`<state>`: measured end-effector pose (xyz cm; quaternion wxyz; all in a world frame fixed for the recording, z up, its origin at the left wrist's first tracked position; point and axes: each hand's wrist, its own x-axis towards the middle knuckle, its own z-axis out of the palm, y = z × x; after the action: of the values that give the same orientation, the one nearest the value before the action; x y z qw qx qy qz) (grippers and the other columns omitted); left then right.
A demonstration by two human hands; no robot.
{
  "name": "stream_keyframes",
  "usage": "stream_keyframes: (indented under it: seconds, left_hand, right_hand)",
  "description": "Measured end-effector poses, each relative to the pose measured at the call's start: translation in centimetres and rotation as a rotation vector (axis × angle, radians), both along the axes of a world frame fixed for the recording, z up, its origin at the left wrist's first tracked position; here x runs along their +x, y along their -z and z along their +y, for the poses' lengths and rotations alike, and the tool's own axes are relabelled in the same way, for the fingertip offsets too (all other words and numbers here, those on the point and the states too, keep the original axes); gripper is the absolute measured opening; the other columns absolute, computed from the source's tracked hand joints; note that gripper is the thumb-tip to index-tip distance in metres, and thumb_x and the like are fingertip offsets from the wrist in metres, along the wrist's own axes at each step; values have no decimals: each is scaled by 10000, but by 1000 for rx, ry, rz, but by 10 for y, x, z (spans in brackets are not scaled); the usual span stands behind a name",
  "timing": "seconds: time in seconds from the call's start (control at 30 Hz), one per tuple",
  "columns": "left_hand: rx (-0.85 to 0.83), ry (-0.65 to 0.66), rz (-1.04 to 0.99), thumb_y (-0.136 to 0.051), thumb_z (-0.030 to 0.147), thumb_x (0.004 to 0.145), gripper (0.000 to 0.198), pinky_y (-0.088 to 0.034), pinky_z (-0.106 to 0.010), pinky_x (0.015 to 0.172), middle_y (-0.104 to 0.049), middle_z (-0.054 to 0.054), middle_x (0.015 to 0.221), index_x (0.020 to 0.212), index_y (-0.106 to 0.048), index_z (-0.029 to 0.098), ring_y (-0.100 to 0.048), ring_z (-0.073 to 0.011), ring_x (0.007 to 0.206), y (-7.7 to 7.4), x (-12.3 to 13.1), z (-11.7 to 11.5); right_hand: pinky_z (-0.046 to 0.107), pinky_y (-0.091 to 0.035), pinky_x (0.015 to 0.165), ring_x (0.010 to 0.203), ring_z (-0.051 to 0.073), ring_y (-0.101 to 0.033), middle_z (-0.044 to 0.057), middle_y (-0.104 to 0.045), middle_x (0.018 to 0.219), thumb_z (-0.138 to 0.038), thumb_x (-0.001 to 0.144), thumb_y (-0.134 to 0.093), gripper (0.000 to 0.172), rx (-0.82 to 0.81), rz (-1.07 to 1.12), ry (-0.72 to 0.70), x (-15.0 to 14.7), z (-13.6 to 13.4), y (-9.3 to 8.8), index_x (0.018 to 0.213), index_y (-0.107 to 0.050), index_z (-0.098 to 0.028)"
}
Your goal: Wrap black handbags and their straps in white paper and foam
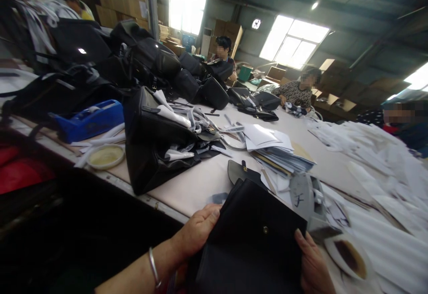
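A black bag with a small metal stud is held up at the table's near edge. My left hand, below a silver bangle, grips its left side with the thumb on top. On the opposite side my right hand holds the bag's edge, thumb in front. A dark flap with a small strap shows just beyond the bag. Left of it, a larger black bag lies on its side, white paper and plastic spilling from its opening.
Blue tape dispenser and round yellowish dish are at the left edge. Black bags pile up behind. Stacked papers, a grey dispenser, a brown-stained dish and white sheets lie rightward. Several people sit farther off.
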<state>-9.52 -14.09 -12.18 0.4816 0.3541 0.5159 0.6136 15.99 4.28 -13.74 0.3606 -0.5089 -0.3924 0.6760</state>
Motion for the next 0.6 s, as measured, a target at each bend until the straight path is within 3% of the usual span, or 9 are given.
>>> stream_keyframes:
  seconds: [0.1, 0.23, 0.3, 0.37, 0.47, 0.5, 0.57, 0.6]
  left_hand:
    - [-82, -23, -133, -539, 502, 942, 481, -487, -399, 992, -692, -120, 1189, 1259, -664, 163, -641, -277, 1081, 2, 11, -14]
    - [-215, -122, -26, -725, 411, 818, 402, -495, -352, 973, -705, -95, 1170, 1158, -722, 196, -630, -290, 1111, 0, 23, -33]
    - [-244, -76, -106, -691, 413, 835, 400, -521, -357, 926, -728, -85, 1122, 1172, -717, 199, -667, -276, 1029, -6, 22, -41]
    - [-278, 52, -163, -687, 396, 824, 376, -536, -362, 882, -756, -72, 1011, 1132, -732, 185, -696, -260, 926, -14, 7, -42]
    - [-456, 199, -72, -799, 329, 669, 314, -544, -335, 769, -755, -74, 813, 914, -769, 134, -702, -256, 808, -29, -37, -22]
    - [-516, 109, -68, -832, 328, 609, 339, -540, -317, 731, -749, -83, 792, 865, -757, 120, -699, -252, 798, -35, -52, -10]
    - [-495, -119, -146, -847, 409, 600, 468, -541, -300, 751, -746, -102, 907, 951, -724, 125, -690, -247, 911, -47, -76, 22]
    - [-492, -145, -155, -835, 487, 616, 512, -544, -298, 752, -740, -110, 924, 952, -710, 121, -689, -243, 920, -52, -81, 39]
  right_hand:
    - [393, -606, 886, 936, 285, -739, 62, -776, 1001, -473, 673, -817, 802, 28, -34, 21, 1, -1, 1, 1376, -559, -184]
    - [398, -615, 840, 918, 288, -741, 70, -770, 1032, -486, 694, -808, 782, 56, -28, -41, -2, -1, -7, 1377, -548, -206]
    - [397, -619, 793, 894, 291, -743, 72, -768, 1044, -481, 705, -809, 737, 64, -62, -119, -7, 1, -13, 1349, -568, -217]
    - [391, -618, 752, 864, 294, -743, 74, -770, 1030, -483, 710, -806, 662, 84, -112, -230, -13, 5, -19, 1282, -613, -211]
    - [388, -607, 731, 838, 297, -741, 80, -774, 992, -514, 726, -773, 583, 141, -190, -371, -23, 12, -27, 1194, -657, -187]
    - [388, -604, 733, 840, 299, -739, 82, -774, 983, -525, 733, -757, 573, 175, -231, -393, -26, 13, -29, 1182, -662, -181]
    - [386, -596, 744, 861, 304, -734, 84, -773, 972, -538, 748, -721, 556, 264, -335, -412, -31, 14, -34, 1163, -671, -171]
    - [383, -592, 753, 878, 306, -731, 83, -771, 971, -541, 755, -704, 541, 315, -385, -418, -33, 14, -36, 1146, -677, -168]
